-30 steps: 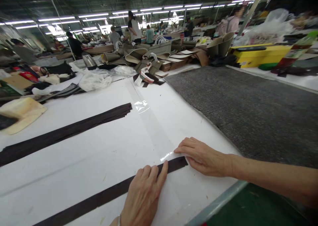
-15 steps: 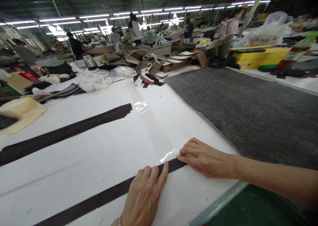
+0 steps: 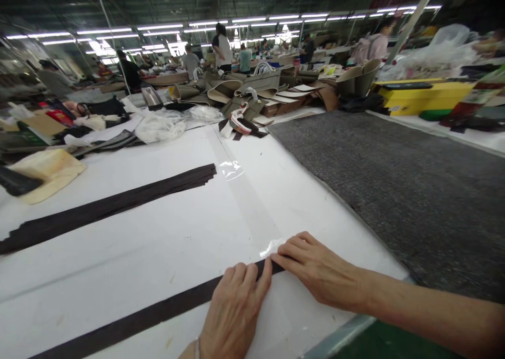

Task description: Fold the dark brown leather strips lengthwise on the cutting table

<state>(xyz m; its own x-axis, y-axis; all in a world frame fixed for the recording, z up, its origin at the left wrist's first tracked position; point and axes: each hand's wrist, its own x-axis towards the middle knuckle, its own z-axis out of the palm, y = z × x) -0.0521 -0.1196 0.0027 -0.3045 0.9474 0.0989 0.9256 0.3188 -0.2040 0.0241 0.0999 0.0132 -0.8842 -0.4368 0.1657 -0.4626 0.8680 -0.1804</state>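
A long dark brown strip (image 3: 158,313) runs slantwise across the near part of the white table. My left hand (image 3: 239,306) lies over it near its right end, fingers bent and thumb pressing it to the surface. At that end, my right hand (image 3: 315,267) has its fingertips closed on the strip, its index finger close beside my left thumb. The fingers cover part of the end, so its exact edge is hidden. Farther back rests a stack of similar dark strips (image 3: 118,200), apart from both hands.
Dark grey matting (image 3: 394,180) covers the table on the right. Clear tape (image 3: 248,196) runs along the white tabletop (image 3: 150,259). Bag parts (image 3: 252,80), plastic wrap (image 3: 161,126) and a yellow box (image 3: 428,97) crowd the back. A cream-coloured piece (image 3: 55,172) lies at left. Several people work beyond.
My right hand has slid left along the strip's end, closer to my left hand. Its fingers now cover more of that end. The view has shifted slightly; my left hand stays on the strip.
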